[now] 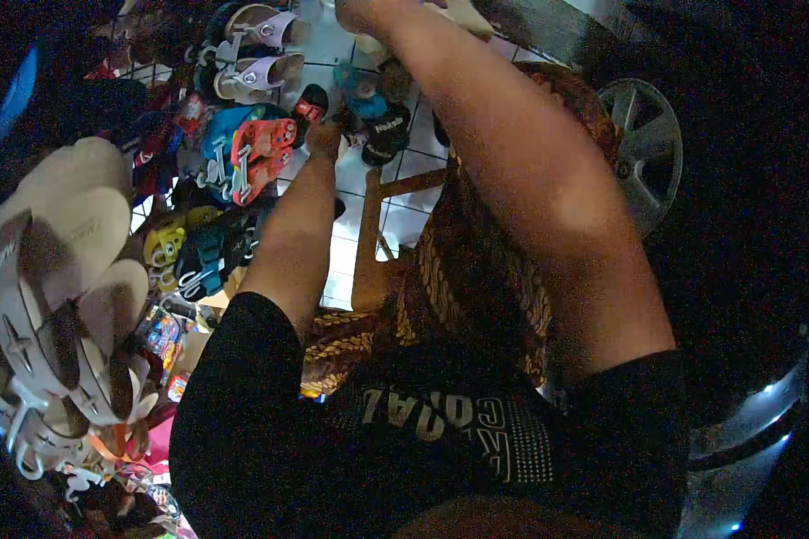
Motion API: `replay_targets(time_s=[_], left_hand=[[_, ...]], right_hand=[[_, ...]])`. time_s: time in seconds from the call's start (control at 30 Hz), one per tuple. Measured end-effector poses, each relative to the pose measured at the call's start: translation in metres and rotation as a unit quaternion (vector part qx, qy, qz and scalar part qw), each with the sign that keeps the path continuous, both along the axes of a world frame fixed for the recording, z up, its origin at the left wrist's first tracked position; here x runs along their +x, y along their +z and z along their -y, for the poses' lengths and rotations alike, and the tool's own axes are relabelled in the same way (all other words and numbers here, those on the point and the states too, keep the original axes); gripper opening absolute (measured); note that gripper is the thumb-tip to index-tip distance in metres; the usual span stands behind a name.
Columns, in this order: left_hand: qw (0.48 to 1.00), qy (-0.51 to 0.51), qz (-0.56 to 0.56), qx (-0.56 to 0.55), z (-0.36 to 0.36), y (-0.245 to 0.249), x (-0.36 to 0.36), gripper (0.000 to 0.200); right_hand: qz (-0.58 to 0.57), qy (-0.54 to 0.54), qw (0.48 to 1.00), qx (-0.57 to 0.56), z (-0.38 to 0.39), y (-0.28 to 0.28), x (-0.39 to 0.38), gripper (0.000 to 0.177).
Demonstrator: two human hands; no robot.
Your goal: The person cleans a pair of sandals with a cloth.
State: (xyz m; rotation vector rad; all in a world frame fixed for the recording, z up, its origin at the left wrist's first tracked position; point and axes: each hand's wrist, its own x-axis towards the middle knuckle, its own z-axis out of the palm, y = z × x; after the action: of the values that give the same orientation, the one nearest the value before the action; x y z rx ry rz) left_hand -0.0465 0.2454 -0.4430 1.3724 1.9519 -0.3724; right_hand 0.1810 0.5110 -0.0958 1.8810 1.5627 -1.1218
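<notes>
My left hand (324,140) reaches forward over the tiled floor with its fingers curled, among small dark sandals. Just beyond it is a black sandal with a red strap (312,104). To its right lies a black sandal with pale lettering (386,135), beside a teal item (367,101). What the left fingers grip is too dim to make out. My right hand (358,14) is at the top edge, partly cut off, near a pale beige item (469,18); its fingers are hidden.
Beige sandals (99,225) hang at the left. Red-orange sandals (262,153), yellow sandals (164,244) and lilac-strapped sandals (270,72) hang on plastic hangers. A wooden stool or frame (368,242) stands before me. At the right are a vehicle wheel (647,148) and brown patterned cloth (440,260).
</notes>
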Motion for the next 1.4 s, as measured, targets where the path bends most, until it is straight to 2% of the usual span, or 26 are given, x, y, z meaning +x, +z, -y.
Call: replay_targets(time_s=[0.03,0.07,0.1,0.13,0.2,0.3,0.37,0.4,0.5,0.53,0.6,0.63,0.73,0.83,0.93,0.97,1.0,1.07,1.1,1.2,1.23,1.27,1.3,1.33,1.37,1.4], left_hand=[[0.978,-0.139,-0.148,0.052,0.002,-0.008,-0.001,0.032],[0.991,-0.11,-0.067,0.043,0.008,-0.016,0.004,0.034],[0.996,-0.081,0.014,0.034,0.014,-0.023,0.017,0.037],[0.994,-0.051,0.094,0.025,0.016,-0.027,0.031,0.039],[0.989,-0.073,0.113,0.066,0.01,0.007,0.07,0.052],[0.979,-0.118,0.09,0.14,0.024,-0.025,0.086,0.064],[0.992,-0.093,0.055,0.062,0.015,0.012,0.106,0.07],[0.993,-0.107,0.029,0.027,0.01,0.005,0.105,0.072],[0.988,-0.097,0.019,-0.116,-0.011,0.018,0.106,0.076],[0.982,-0.083,0.028,-0.169,-0.021,0.032,0.11,0.076],[0.987,-0.102,0.004,-0.125,-0.027,0.059,0.112,0.075],[0.988,-0.111,-0.009,-0.103,-0.029,0.071,0.111,0.075],[0.995,-0.073,0.056,0.043,-0.004,0.035,0.082,0.073],[0.975,0.041,0.171,0.132,-0.001,0.059,0.074,0.066],[0.96,0.096,0.216,0.148,-0.001,0.101,0.07,0.06],[0.958,0.05,0.206,0.194,0.006,0.094,0.064,0.059],[0.953,0.065,0.209,0.211,0.008,0.101,0.063,0.058],[0.941,0.092,0.214,0.245,0.018,0.135,0.068,0.057],[0.929,0.18,0.27,0.18,0.009,0.202,0.082,0.05],[0.869,0.238,0.352,0.254,0.013,0.271,0.09,0.042],[0.864,0.271,0.358,0.23,0.02,0.277,0.084,0.039],[0.839,0.289,0.392,0.244,0.027,0.284,0.078,0.038],[0.812,0.305,0.426,0.258,0.034,0.297,0.073,0.038],[0.783,0.319,0.46,0.273,0.038,0.31,0.072,0.037],[0.728,0.325,0.517,0.312,0.043,0.331,0.074,0.034],[0.672,0.409,0.535,0.309,0.043,0.35,0.077,0.033]], right_hand=[[-0.023,0.035,0.999,-0.012,-0.005,-0.007,0.003,0.051],[-0.045,0.069,0.996,-0.023,-0.005,-0.011,0.003,0.05],[0.011,0.131,0.991,-0.003,0.0,-0.013,-0.006,0.043],[0.005,0.14,0.99,-0.014,-0.002,-0.037,-0.019,0.041],[-0.007,0.157,0.987,-0.037,-0.016,-0.103,-0.042,0.038],[-0.066,0.07,0.994,-0.058,-0.011,-0.031,-0.015,0.034],[-0.073,0.088,0.993,-0.019,-0.003,-0.008,-0.004,0.032],[-0.076,0.098,0.992,0.001,-0.002,-0.003,-0.003,0.031],[-0.035,0.155,0.987,-0.022,-0.014,-0.081,-0.027,0.031],[-0.039,0.16,0.986,-0.016,-0.014,-0.068,-0.022,0.032],[-0.048,0.171,0.984,-0.006,-0.013,-0.028,-0.01,0.033],[-0.029,0.164,0.986,-0.025,-0.017,-0.035,-0.013,0.034],[-0.01,0.143,0.989,-0.046,-0.024,-0.035,-0.019,0.034],[-0.061,0.153,0.986,-0.026,-0.023,-0.005,-0.002,0.037],[-0.001,0.205,0.978,-0.027,-0.025,0.002,-0.008,0.04],[0.026,0.222,0.974,-0.027,-0.03,-0.026,-0.016,0.042],[0.007,0.216,0.976,-0.023,-0.031,-0.018,-0.015,0.039],[-0.031,0.205,0.978,-0.017,-0.033,0.003,-0.005,0.035],[-0.05,0.199,0.979,-0.016,-0.031,0.011,0.001,0.033],[-0.046,0.333,0.942,0.017,-0.063,-0.078,-0.009,0.027],[0.007,0.712,0.697,0.087,-0.061,-0.064,-0.003,0.03],[-0.036,0.51,0.858,0.039,-0.053,-0.052,0.001,0.032],[-0.08,0.273,0.959,-0.012,-0.044,-0.039,0.005,0.035],[-0.109,0.192,0.975,-0.001,-0.039,-0.041,0.01,0.033],[-0.156,0.168,0.973,0.009,-0.035,-0.05,0.014,0.032],[-0.208,0.152,0.966,0.011,-0.034,-0.061,0.017,0.033]])
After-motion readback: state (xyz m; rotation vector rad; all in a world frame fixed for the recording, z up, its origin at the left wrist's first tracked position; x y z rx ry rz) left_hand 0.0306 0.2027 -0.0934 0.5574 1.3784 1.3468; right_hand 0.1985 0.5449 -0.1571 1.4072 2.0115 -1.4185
